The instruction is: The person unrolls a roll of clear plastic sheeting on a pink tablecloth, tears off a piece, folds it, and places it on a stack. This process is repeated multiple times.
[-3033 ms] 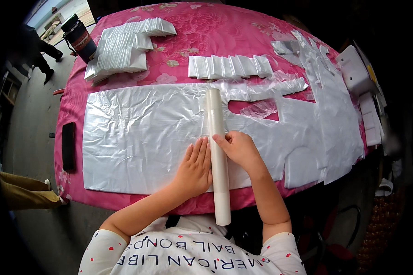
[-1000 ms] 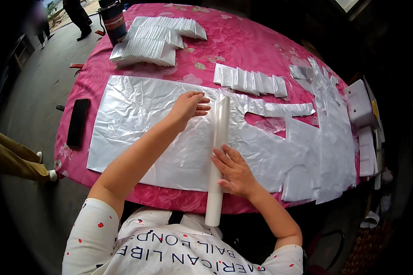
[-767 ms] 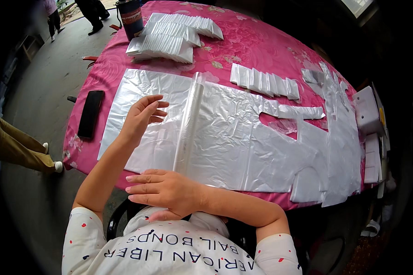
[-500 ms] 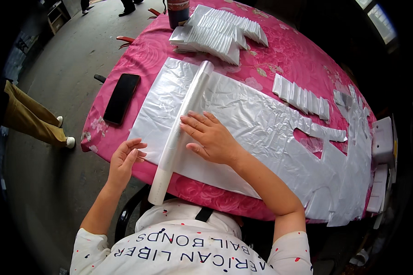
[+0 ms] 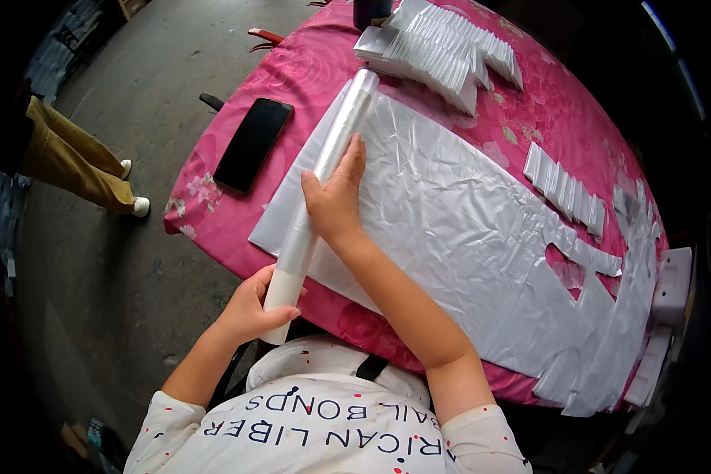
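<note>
Pink floral-covered table (image 5: 321, 57), black phone (image 5: 253, 147), silvery plastic sheet (image 5: 426, 209), folded white packets (image 5: 438, 59), dark bottle (image 5: 370, 12)

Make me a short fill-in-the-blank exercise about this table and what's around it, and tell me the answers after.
Of the left hand and the right hand on the roll, the one lower in the picture is the ____ one.
The phone lies to the ____ of the roll.
The flowered tablecloth is ____.
The shoes below the tan trousers are ____.

Missing words: left; left; pink; white.
</note>
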`<control>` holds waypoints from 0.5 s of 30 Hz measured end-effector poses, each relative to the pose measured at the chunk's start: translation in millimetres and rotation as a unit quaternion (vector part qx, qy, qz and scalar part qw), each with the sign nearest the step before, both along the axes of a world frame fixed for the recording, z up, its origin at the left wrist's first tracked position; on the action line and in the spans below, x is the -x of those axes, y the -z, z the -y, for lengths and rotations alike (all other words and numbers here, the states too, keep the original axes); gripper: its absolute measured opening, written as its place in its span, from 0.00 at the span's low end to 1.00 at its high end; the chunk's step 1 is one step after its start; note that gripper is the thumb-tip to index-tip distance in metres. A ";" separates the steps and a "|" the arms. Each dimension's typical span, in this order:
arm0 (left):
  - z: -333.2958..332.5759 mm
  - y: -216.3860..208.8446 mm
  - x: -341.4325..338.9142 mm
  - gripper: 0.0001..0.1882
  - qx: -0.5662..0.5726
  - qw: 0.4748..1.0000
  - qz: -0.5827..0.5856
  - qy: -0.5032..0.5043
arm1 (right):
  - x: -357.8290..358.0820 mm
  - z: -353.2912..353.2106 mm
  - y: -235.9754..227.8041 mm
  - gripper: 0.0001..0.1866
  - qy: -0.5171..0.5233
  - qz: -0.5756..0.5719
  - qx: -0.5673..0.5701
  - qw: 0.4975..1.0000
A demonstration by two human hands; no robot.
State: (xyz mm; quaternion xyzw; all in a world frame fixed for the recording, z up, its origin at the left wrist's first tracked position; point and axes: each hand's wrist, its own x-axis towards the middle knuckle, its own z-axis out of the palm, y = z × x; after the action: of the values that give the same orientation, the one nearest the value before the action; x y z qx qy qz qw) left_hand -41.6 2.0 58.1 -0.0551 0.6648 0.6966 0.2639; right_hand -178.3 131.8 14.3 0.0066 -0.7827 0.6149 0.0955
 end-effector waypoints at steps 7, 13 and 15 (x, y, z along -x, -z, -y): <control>-27.4 11.1 3.5 0.50 -0.445 0.861 0.200 0.146 | -20.6 -66.5 -64.5 0.30 -0.166 0.137 0.583 0.783; -60.5 9.8 27.3 0.38 -0.103 0.991 0.056 0.071 | -52.6 -94.6 -68.0 0.29 -0.012 0.105 0.420 0.902; -72.9 14.7 18.7 0.33 -0.030 0.997 -0.008 0.067 | -62.9 -95.1 -61.7 0.29 0.010 0.098 0.395 0.913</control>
State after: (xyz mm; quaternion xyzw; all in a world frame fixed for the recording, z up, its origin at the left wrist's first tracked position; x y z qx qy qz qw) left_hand -60.3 74.8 43.4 0.0033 0.6479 0.6977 0.3058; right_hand -115.5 226.9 76.0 -0.0996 -0.4813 0.8706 0.0189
